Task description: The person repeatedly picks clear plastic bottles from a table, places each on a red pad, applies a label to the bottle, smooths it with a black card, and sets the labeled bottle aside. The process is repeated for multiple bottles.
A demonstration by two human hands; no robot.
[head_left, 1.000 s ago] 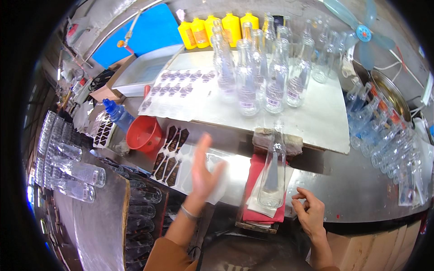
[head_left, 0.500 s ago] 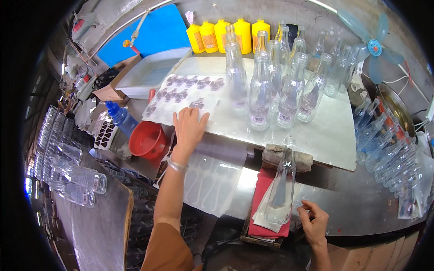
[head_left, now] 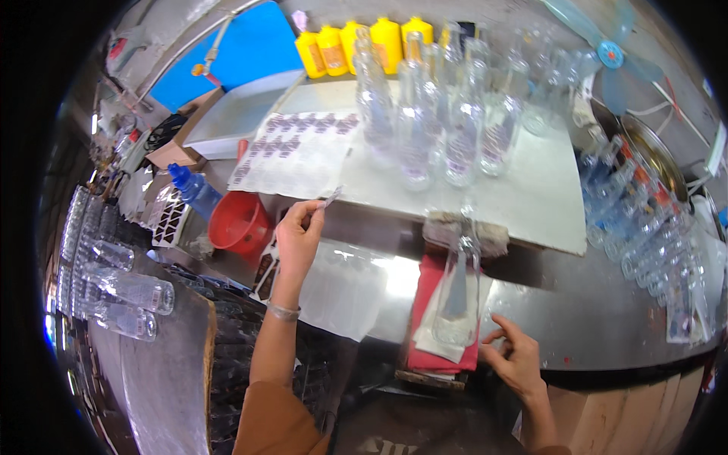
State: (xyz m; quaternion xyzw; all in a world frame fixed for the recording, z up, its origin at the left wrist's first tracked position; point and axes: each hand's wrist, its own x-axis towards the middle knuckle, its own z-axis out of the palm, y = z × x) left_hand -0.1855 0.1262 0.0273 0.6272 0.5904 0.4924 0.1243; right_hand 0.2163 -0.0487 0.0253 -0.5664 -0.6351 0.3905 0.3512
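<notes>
A small printed label (head_left: 332,196) is pinched between the thumb and fingers of my left hand (head_left: 299,236), held at the front edge of the white board. Just beyond it lies the sheet of purple printed labels (head_left: 292,165), with gaps among its rows. In front of me a clear glass bottle (head_left: 456,299) lies tilted, its neck against a rolled cloth (head_left: 485,237) and its base on folded white and red cloths (head_left: 423,303). My right hand (head_left: 517,356) is beside the bottle's base, apart from it, with thumb and forefinger spread and nothing held.
Several labelled bottles (head_left: 461,148) stand on the white board (head_left: 531,205). Yellow bottles (head_left: 331,51), a shallow tray (head_left: 235,125) and a blue fan (head_left: 610,54) are behind. A red bowl (head_left: 241,224) sits left; stacked bottles (head_left: 125,292) line the left, more bottles (head_left: 644,235) the right.
My left hand has come off the sheet toward me with a label in its fingers. My right hand has shifted slightly, and the view has moved.
</notes>
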